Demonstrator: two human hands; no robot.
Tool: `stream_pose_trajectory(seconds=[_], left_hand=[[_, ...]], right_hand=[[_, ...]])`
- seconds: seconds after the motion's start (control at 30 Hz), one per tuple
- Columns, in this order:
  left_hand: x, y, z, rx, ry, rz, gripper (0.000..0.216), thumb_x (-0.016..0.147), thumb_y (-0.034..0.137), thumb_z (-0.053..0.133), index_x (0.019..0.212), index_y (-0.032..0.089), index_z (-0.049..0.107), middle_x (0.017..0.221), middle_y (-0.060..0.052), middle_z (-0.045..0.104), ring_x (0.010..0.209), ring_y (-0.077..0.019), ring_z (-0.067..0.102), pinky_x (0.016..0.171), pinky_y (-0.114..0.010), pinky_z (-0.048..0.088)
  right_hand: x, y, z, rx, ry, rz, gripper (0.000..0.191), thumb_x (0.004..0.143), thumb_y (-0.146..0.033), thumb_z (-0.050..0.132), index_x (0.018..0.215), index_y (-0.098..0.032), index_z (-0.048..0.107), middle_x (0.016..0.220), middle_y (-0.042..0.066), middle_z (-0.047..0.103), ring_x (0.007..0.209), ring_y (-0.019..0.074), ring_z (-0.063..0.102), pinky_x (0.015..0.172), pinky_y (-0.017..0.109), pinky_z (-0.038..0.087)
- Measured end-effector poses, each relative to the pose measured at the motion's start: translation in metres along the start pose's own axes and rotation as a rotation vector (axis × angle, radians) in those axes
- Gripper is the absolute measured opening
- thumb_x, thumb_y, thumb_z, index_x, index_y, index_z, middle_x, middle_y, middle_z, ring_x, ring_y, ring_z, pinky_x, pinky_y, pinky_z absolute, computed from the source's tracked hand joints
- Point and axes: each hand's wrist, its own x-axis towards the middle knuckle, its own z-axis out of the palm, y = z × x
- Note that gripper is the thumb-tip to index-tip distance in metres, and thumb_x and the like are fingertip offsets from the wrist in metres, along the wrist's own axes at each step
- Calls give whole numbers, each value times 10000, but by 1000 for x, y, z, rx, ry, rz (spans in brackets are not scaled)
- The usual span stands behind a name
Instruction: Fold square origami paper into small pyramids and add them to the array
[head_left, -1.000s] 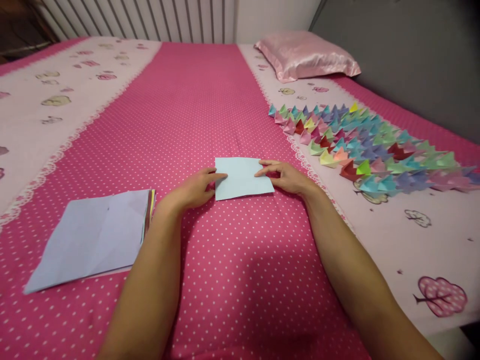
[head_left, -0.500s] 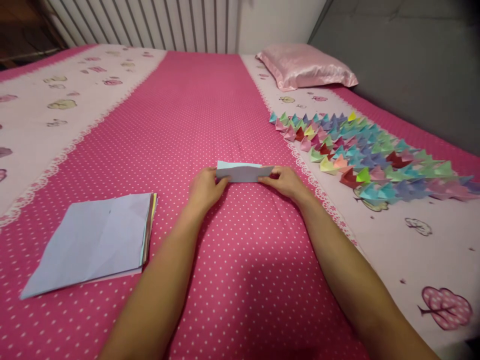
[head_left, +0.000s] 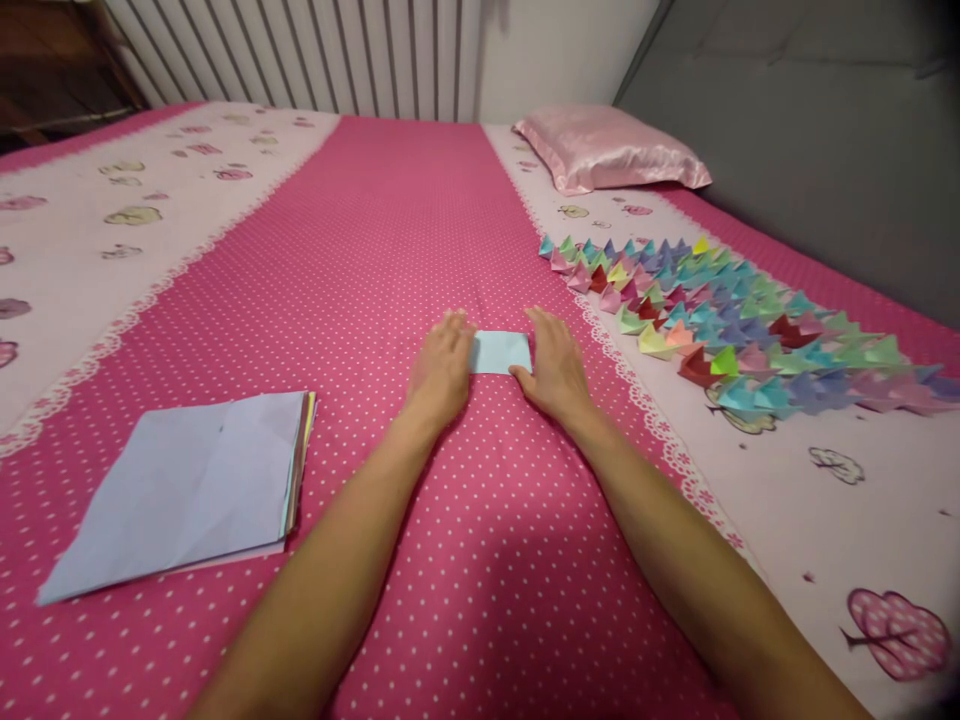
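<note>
A small folded sheet of light blue paper [head_left: 501, 352] lies flat on the pink dotted bed cover between my two hands. My left hand [head_left: 442, 370] rests at its left end, fingers stretched forward and covering that edge; its thumb is hidden. At the right end is my right hand [head_left: 553, 365], fingers extended and thumb apart, with the thumb tip by the paper's lower right corner. Neither hand visibly grips the paper. To the left of my left forearm sits a stack of coloured paper sheets [head_left: 199, 480], a pale lavender one on top.
Several rows of small folded paper boats [head_left: 709, 315] in many colours cover the right side of the bed cover [head_left: 420, 220]. Behind them lies a pink satin pillow [head_left: 607, 145]. A grey padded headboard [head_left: 795, 140] borders the right, a ribbed white panel [head_left: 315, 55] the far end.
The paper was held raised by both ends; now it lies flat and looks narrower. My fingers have let go of their pinch and stretched out, with both hands closer together.
</note>
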Motion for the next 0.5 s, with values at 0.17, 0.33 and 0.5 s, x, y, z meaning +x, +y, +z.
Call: stream_pose_trajectory(seconds=[0.17, 0.33, 0.5], left_hand=[[-4, 4, 10, 8, -275, 156, 526, 909, 336, 257, 1346, 49, 315, 1433, -160, 295, 1341, -226, 214, 1099, -397, 145], [-8, 7, 7, 75, -352, 79, 610, 903, 412, 192, 1389, 44, 229, 1464, -138, 219, 1361, -236, 129, 1106, -402, 85], [-8, 9, 1, 126, -412, -7, 623, 890, 405, 176, 1404, 54, 185, 1484, -108, 145, 1368, -225, 82, 1108, -385, 68]], right_hand=[[-2, -6, 8, 47, -415, -327, 512, 892, -210, 280, 1401, -191, 231, 1468, 71, 258, 1367, 206, 148, 1095, 469, 153], [-2, -3, 7, -18, -553, -284, 550, 909, -325, 259, 1430, -202, 131, 1495, 50, 165, 1375, 220, 85, 1106, 471, 100], [-1, -3, 4, -126, -591, -197, 587, 908, -436, 220, 1431, -183, 139, 1501, 53, 128, 1374, 256, 59, 1106, 465, 83]])
